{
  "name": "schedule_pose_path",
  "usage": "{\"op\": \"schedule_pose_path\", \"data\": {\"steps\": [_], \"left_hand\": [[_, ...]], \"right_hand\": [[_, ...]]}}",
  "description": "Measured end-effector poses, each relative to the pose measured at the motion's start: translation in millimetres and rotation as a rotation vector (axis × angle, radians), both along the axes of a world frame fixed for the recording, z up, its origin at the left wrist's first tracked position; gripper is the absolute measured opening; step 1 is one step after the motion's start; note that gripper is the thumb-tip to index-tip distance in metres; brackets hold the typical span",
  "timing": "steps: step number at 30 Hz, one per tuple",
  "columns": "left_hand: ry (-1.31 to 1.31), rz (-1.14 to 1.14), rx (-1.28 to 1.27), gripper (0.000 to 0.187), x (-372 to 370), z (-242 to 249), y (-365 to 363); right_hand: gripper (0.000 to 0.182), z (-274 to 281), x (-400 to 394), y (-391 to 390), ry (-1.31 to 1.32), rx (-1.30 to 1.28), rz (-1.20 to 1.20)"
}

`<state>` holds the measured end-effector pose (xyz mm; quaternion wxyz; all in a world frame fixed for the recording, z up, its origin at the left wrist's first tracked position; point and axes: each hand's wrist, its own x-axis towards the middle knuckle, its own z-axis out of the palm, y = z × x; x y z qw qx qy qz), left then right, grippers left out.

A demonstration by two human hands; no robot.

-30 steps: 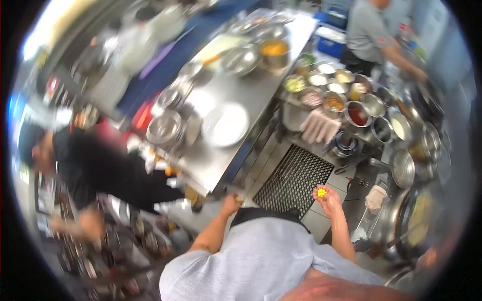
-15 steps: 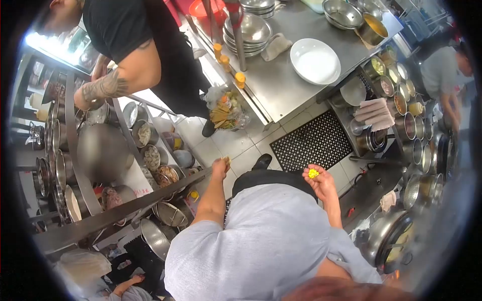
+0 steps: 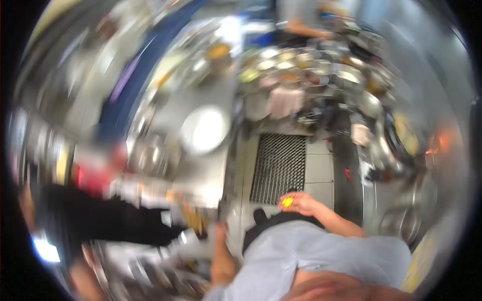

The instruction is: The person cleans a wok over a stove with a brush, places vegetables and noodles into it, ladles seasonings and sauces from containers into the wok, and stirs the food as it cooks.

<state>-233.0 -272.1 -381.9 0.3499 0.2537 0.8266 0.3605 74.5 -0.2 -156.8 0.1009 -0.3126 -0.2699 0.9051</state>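
My right hand (image 3: 303, 204) is held in front of my waist with the palm turned up and the fingers curled. Small bright yellow pieces (image 3: 287, 201), too small to name for certain, are cupped at its fingers. On the other side, my left hand (image 3: 221, 229) hangs low by the corner of the steel table (image 3: 201, 183). Motion blur smears its fingers, so whether it holds anything is hidden from me.
A large white plate (image 3: 205, 129) lies on the table. A perforated black mat (image 3: 279, 168) covers part of the tiled floor ahead. Several metal containers (image 3: 286, 65) line the far counter, and a flame (image 3: 442, 140) glows at right. A person in black (image 3: 100, 213) stands at left.
My view has swung to the right, so the table, plate and person in black now appear further left. The yellow pieces stay in my right hand. Much of the scene is blurred now.
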Motion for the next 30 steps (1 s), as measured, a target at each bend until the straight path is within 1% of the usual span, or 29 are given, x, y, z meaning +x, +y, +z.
{"op": "schedule_pose_path", "data": {"steps": [1,2,3,4,5,7,8,9,10,11,13,14,15,17,21,23,24,25,26,27,28,30], "left_hand": [[0.078,-0.259,-0.176,0.022,14,-18,6],[-0.288,-0.028,-0.264,0.026,46,-6,11],[-0.243,-0.101,-0.271,0.026,57,0,18],[-0.115,-0.409,0.03,0.027,65,-2,16],[-0.001,-0.7,0.334,0.028,66,6,19],[-0.191,-0.29,-0.282,0.029,70,64,54],[-0.18,-0.289,-0.282,0.029,57,54,59],[-0.202,-0.343,-0.397,0.031,36,47,64],[-0.23,-0.396,-0.5,0.033,24,36,76],[-0.223,-0.394,-0.494,0.033,17,38,88],[-0.377,-0.169,-0.484,0.033,10,41,102],[-0.38,-0.118,-0.549,0.032,11,44,119],[-0.374,-0.115,-0.55,0.032,16,48,136],[-0.327,-0.227,-0.44,0.032,30,77,168],[-0.251,-0.286,-0.489,0.036,66,110,247],[-0.18,-0.419,-0.51,0.038,84,137,285],[0.006,-0.645,-0.586,0.041,72,111,302],[0.006,-0.651,-0.581,0.041,65,93,318],[-0.088,-0.563,-0.52,0.042,59,74,332],[-0.183,-0.475,-0.463,0.044,56,66,339],[-0.19,-0.482,-0.468,0.044,55,67,347],[-0.326,-0.388,-0.437,0.047,64,101,386]], "right_hand": [[0.033,8,0,1,0.006,0.057,-0.012],[0.033,9,3,2,0.029,0.051,-0.07],[0.034,9,5,3,0.044,0.033,-0.091],[0.035,6,8,2,0.059,0.036,-0.12],[0.035,5,14,5,0.078,0.035,-0.147],[0.034,9,27,10,0.112,0.014,-0.25],[0.033,22,33,15,0.035,0.017,-0.288],[0.033,21,39,19,0.047,0.019,-0.289],[0.033,18,50,28,0.006,0.054,-0.312],[0.033,19,58,38,-0.033,0.082,-0.337],[0.034,16,75,62,-0.046,0.078,-0.36],[0.033,14,80,74,-0.05,0.095,-0.41],[0.033,12,87,88,-0.057,0.119,-0.463],[0.032,11,95,116,-0.045,0.119,-0.489],[0.03,19,114,173,-0.012,0.158,-0.582],[0.029,31,123,197,0.01,0.204,-0.587],[0.031,43,128,207,-0.028,0.212,-0.614],[0.031,50,135,216,-0.03,0.217,-0.618],[0.032,55,142,224,-0.051,0.248,-0.63],[0.032,58,147,230,-0.076,0.274,-0.64],[0.033,57,154,235,-0.113,0.278,-0.66],[0.034,59,165,242,-0.127,0.274,-0.702]]}}
